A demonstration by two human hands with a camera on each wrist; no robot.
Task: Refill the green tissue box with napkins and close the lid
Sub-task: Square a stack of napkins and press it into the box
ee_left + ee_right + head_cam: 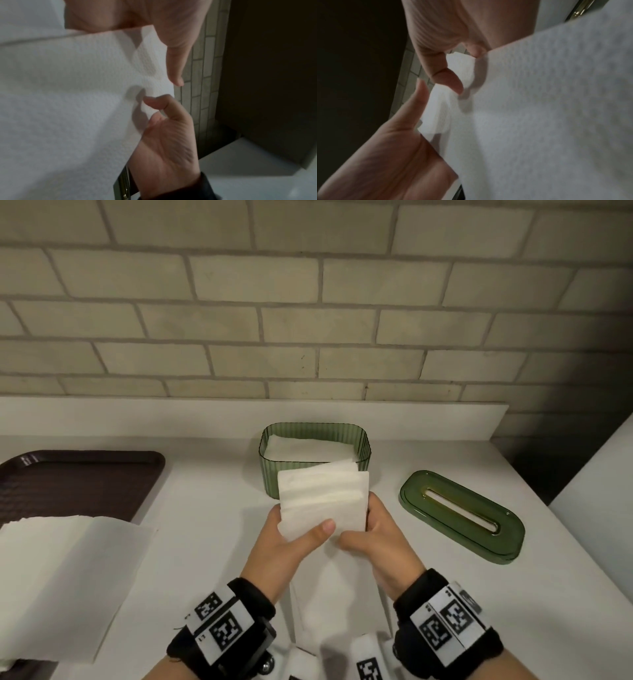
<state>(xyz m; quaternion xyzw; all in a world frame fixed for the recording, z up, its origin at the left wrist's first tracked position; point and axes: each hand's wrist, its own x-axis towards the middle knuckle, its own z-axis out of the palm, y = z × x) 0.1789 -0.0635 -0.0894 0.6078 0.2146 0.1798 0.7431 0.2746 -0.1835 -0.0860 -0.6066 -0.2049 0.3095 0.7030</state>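
Note:
The green ribbed tissue box (270, 474) stands open at the back of the white counter, with white napkins (308, 448) lying inside. Its green lid (462, 515), slot up, lies apart on the counter to the right. I hold a stack of white napkins (323, 501) just in front of the box, above the counter. My left hand (301, 525) grips its lower left with the thumb on top. My right hand (364, 529) grips its lower right corner. In the wrist views the napkin stack (77, 94) (539, 108) fills most of the picture between both hands.
A dark brown tray (78, 481) sits at the left. A pile of white napkins (68, 570) lies at the front left, and a flat white pack (339, 594) lies under my wrists. A brick wall (308, 320) backs the counter; the counter ends at the right.

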